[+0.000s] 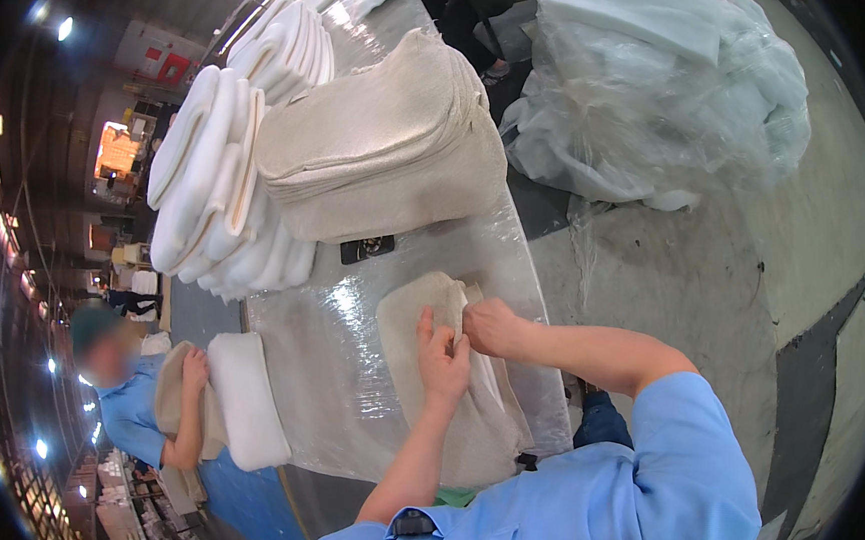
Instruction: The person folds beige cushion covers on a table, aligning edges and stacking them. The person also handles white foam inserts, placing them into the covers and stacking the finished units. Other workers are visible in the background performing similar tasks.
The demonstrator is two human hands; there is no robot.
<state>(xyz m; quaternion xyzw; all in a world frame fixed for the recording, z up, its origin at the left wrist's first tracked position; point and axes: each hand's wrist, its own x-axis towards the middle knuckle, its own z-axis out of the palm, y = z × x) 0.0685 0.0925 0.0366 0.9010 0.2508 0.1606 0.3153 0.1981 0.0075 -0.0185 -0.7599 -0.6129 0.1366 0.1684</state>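
Observation:
A beige fabric cover (409, 314) lies on the plastic-covered table in front of me, with a strip of white padding (485, 384) showing along its open side. My left hand (441, 363) rests on top of the cover, index finger stretched out and thumb apart. Just right of it, my right hand (494, 327) is closed on the cover's edge near the opening. Its fingertips are partly hidden by the fabric. Beyond my hands sits a thick stack of beige covers (380, 156), and a small black object (367, 249) lies at its near side.
Folded white pads (203, 179) are piled left of the stack. At the left, a co-worker (133, 400) handles beige fabric beside a white pad (248, 403). A large clear plastic bag of white material (665, 106) stands at the far right. Another person (471, 12) is at the table's far end.

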